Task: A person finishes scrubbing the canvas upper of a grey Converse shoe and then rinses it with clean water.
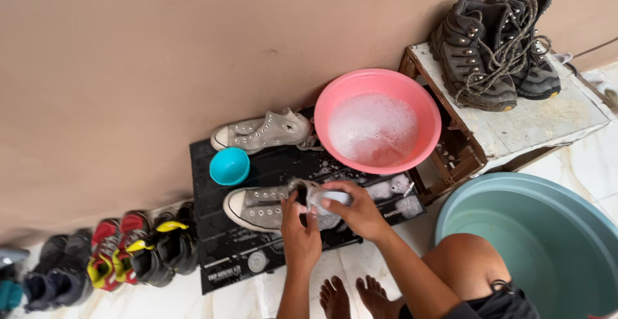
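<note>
Bare knee (465, 259) above tiled floor (599, 158); left hand (300, 235) grips grey sneaker (261, 207), right hand (358, 211) clasps brush (335, 197).

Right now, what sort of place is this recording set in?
Probably a home wash spot on a tiled floor by a wall, used for shoe washing. A pink basin holds suds, both hands work on a grey sneaker, and more shoes line the wall.
</note>
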